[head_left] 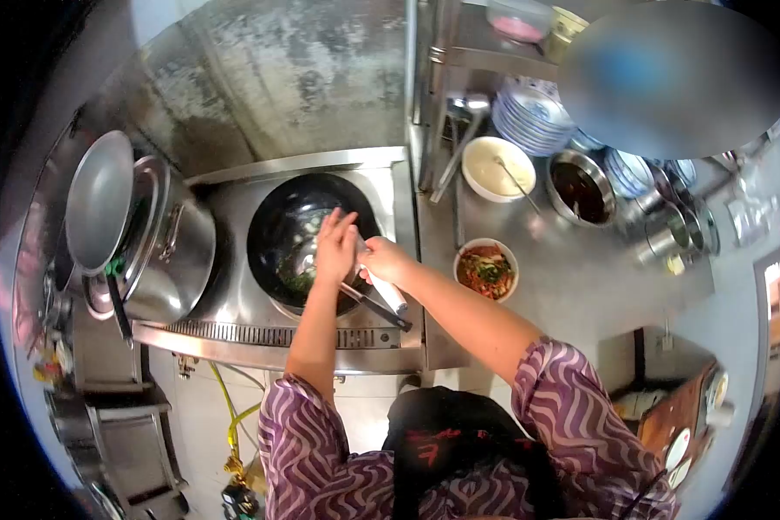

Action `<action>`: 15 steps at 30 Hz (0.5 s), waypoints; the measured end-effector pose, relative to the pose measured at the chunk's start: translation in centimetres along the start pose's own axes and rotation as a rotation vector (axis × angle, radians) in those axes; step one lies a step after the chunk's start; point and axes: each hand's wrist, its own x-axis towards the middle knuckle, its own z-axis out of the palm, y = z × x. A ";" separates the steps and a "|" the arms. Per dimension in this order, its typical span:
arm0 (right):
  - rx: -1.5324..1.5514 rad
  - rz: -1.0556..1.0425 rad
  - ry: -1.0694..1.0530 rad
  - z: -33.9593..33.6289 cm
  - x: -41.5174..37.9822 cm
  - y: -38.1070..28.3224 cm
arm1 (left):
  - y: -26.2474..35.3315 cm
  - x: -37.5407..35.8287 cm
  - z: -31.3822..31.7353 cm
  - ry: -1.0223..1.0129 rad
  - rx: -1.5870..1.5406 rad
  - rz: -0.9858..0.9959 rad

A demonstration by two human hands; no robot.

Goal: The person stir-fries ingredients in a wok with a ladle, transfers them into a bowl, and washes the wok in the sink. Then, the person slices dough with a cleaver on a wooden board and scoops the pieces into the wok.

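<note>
A black wok (273,221) sits on the steel stove, with green leaves and pale pieces inside. My left hand (336,245) is over the wok's right side, its fingers apart and nothing visible in them. Beside it, my right hand (384,262) is closed around a white object (386,293), which slants down towards the wok's dark handle (377,309). A utensil's shaft lies below my hands across the wok's rim. The upper end of the white object is partly hidden between my hands.
Left of the wok stand a large steel pot (182,269) and a strainer (100,201). On the right counter are a bowl of food (487,270), a cream-filled bowl (492,173), a pot of dark liquid (581,189) and stacked plates (529,120). A blurred area covers the upper right.
</note>
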 end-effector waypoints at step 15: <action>0.173 -0.575 0.237 -16.4 -27.9 14.2 | 6.3 7.6 10.4 0.295 0.330 0.212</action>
